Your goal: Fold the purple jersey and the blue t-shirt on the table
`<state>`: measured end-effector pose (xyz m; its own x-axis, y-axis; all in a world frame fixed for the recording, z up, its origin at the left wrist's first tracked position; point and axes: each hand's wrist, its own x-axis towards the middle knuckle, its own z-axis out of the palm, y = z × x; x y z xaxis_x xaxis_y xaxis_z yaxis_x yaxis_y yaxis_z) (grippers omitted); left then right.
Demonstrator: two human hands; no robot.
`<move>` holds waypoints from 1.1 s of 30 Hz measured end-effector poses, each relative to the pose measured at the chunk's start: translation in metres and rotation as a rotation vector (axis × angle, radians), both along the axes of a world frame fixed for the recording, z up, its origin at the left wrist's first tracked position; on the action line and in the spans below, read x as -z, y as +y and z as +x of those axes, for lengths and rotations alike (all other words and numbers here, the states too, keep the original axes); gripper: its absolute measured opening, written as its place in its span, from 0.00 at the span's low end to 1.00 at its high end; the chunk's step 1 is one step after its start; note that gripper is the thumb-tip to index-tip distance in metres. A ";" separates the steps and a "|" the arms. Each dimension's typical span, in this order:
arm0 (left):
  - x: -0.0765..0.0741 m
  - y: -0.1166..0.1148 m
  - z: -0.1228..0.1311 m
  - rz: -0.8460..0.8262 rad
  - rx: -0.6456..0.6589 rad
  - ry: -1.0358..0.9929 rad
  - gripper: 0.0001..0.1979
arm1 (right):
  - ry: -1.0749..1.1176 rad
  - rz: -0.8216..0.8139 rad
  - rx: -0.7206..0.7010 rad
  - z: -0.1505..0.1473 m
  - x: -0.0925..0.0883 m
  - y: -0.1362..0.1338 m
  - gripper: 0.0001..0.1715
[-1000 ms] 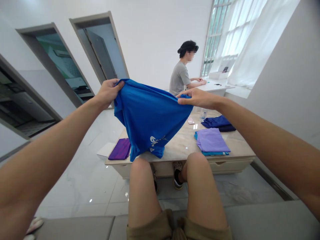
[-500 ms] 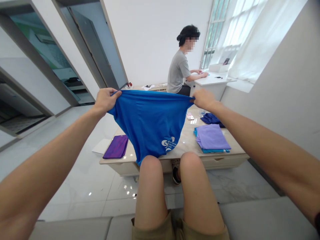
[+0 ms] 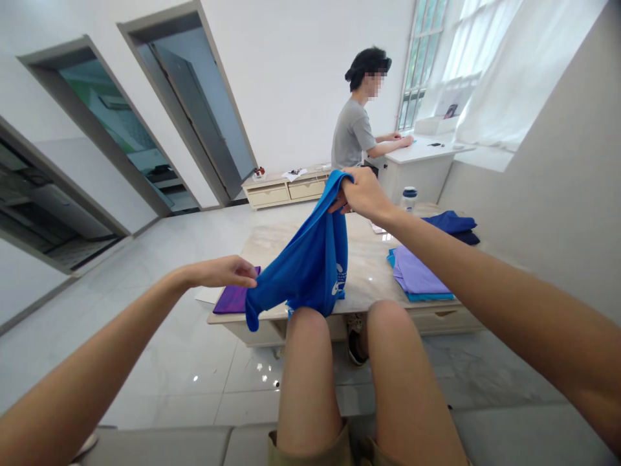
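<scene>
A blue T-shirt [image 3: 310, 259] with white print hangs over the near edge of the low table, its lower end by my knee. My right hand [image 3: 361, 194] grips it high up, fingers closed around bunched cloth. Lower and to the left, my left hand [image 3: 230, 272] has thumb and fingers pinched at the shirt's left edge, with a flap of cloth drooping below them. Between the two hands the fabric slopes in a taut line. Behind my left hand lies a folded purple cloth [image 3: 230, 299] on the table corner.
The marble-topped low table [image 3: 369, 285] holds a folded lavender garment [image 3: 420, 272] on blue cloth, dark blue clothes [image 3: 451, 223] and a bottle [image 3: 409, 199]. A person in grey [image 3: 352, 133] sits at a white desk [image 3: 420, 152]. A low cabinet [image 3: 272, 193] lines the wall.
The shirt, earlier stretched wide between both raised hands, is now gathered and slanting. My left hand has dropped down; my right hand has moved inward to the left.
</scene>
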<state>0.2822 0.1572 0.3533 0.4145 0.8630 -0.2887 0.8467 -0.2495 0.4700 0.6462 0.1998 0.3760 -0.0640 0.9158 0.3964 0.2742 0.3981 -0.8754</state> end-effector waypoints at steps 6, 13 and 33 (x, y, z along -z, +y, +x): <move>0.002 -0.018 0.096 0.355 -0.099 -0.347 0.36 | -0.006 0.035 -0.117 -0.030 -0.006 -0.014 0.10; -0.005 0.008 0.155 0.459 -0.062 -0.521 0.22 | 0.101 -0.042 -0.016 -0.017 -0.015 -0.025 0.12; 0.001 0.021 0.139 0.319 -0.365 -0.957 0.17 | -0.341 0.014 0.241 0.015 0.035 -0.028 0.09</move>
